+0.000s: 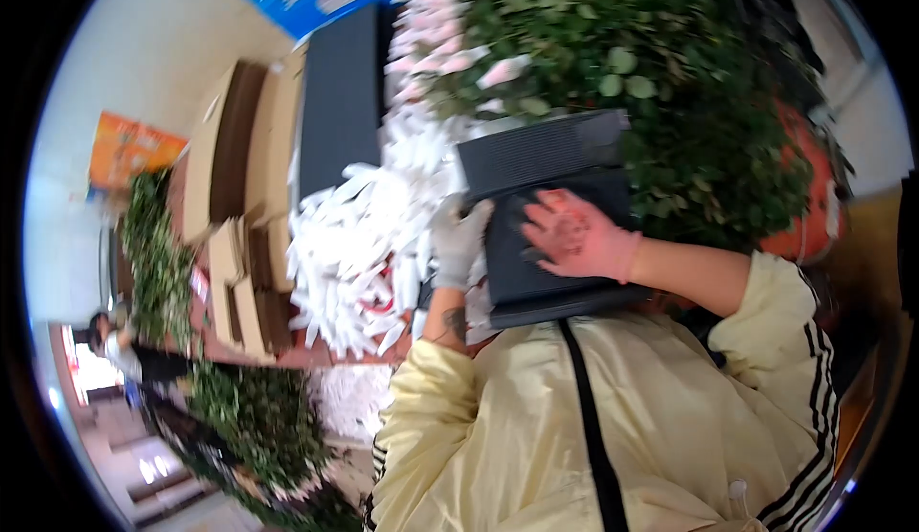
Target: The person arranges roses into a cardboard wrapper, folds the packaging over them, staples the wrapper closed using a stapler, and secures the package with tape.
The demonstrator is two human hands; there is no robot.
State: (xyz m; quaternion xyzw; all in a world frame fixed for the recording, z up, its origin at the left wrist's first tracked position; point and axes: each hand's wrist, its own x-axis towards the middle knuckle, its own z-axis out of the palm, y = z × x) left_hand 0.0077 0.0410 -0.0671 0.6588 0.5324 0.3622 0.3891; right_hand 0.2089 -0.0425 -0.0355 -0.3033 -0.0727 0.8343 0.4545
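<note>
Both hands are at the black pad (pixel 517 291), and the pad sits right up against the wearer's pale jacket (pixel 522 417)! The right hand (pixel 577 235), in a pink glove, lies palm down across the top of the pad, fingers (pixel 550 235) spread wide and nothing seen in their hold. Over to the left hand (pixel 459 242), gray-gloved, at the pad's left edge: its fingers are slightly bent and partly apart, the tips close to that edge, and whether they grip anything, I cannot tell.

Just beyond the pad's far edge comes a ribbed strip (pixel 536 156), dark as well. Left of the pad, what a heap: white sleeves (pixel 354 245) piled loosely on the red bench (pixel 314 352)! Past the pad on the far side, pink-and-white buds (pixel 431 39) stand in a row, and a thick mass of leaves (pixel 613 44) fills the space from there round to the pad's right. Well left of the pad, beyond the heap, a tall black panel (pixel 340 101) stands next to cardboard boxes (pixel 225 149). Farthest left of the pad, another person (pixel 120 352) shows, small and blurred.
</note>
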